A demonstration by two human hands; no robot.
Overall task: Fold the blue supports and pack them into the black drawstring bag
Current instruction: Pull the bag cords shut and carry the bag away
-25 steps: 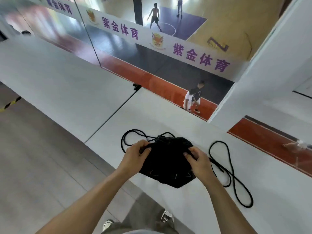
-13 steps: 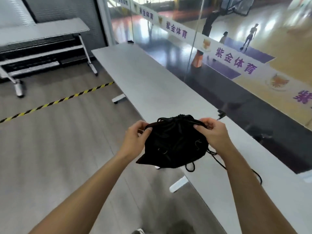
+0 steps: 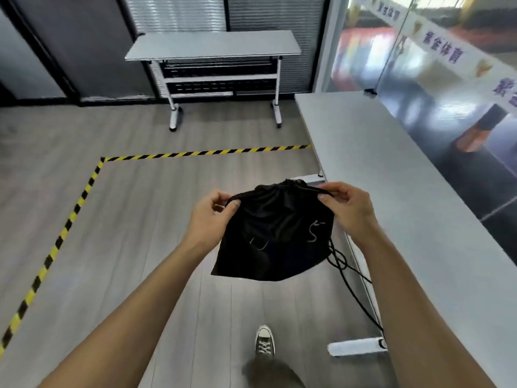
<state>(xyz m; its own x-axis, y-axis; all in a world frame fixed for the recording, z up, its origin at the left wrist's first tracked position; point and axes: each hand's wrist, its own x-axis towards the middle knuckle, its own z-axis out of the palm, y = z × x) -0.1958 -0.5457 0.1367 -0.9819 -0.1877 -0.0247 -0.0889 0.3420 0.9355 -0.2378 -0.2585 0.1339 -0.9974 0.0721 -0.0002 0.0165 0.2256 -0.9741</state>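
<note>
— My left fingers (image 3: 233,203) and right fingers (image 3: 324,195) pinch the two ends of the bag (image 3: 275,239) mouth; it hangs between them, over the floor (image 3: 140,219).
— And the supports?
— I see none here.

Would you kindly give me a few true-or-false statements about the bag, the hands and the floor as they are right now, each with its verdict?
1. The left hand and the right hand each pinch the top edge of the black drawstring bag. True.
2. The bag lies flat on the grey table. False: it hangs in the air over the floor, beside the table's edge.
3. Black cords trail down from the bag on the right hand's side. True.
4. A blue support sticks out of the bag. False: no blue support shows anywhere in view.
5. The striped floor tape is red and white. False: it is yellow and black.
</note>
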